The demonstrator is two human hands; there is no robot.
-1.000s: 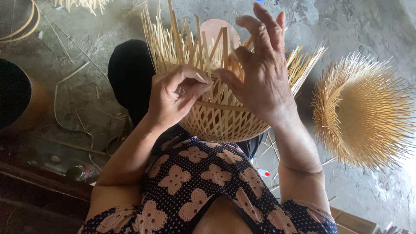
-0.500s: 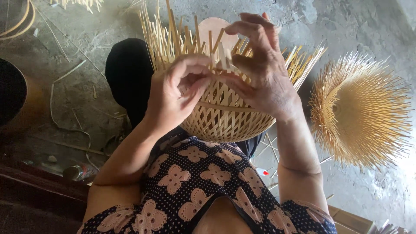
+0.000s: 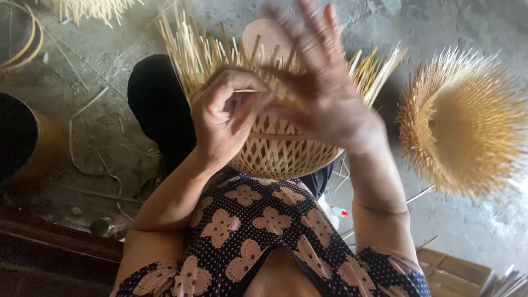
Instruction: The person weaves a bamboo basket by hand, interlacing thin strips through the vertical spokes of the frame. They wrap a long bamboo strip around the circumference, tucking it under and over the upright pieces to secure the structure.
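A half-woven bamboo basket point(image 3: 280, 151) rests in my lap, with many loose strip ends sticking up from its rim. My left hand point(image 3: 223, 118) pinches a thin bamboo strip point(image 3: 245, 91) at the basket's near rim. My right hand point(image 3: 319, 88) is blurred, fingers spread, pressed against the basket's upper wall just right of the left hand. A pale oval foot or sole shape point(image 3: 264, 34) shows behind the upright strips.
A second unfinished bamboo basket point(image 3: 467, 121) with bristling strip ends lies on the concrete floor at right. Loose strips point(image 3: 91, 8) lie top left, a dark round container point(image 3: 22, 137) at left, a small white bottle with a red cap point(image 3: 334, 212) by my knee.
My right hand has swung leftward over the rim and now blurs with motion. My left hand has curled tighter on the thin strip. The basket stays in my lap.
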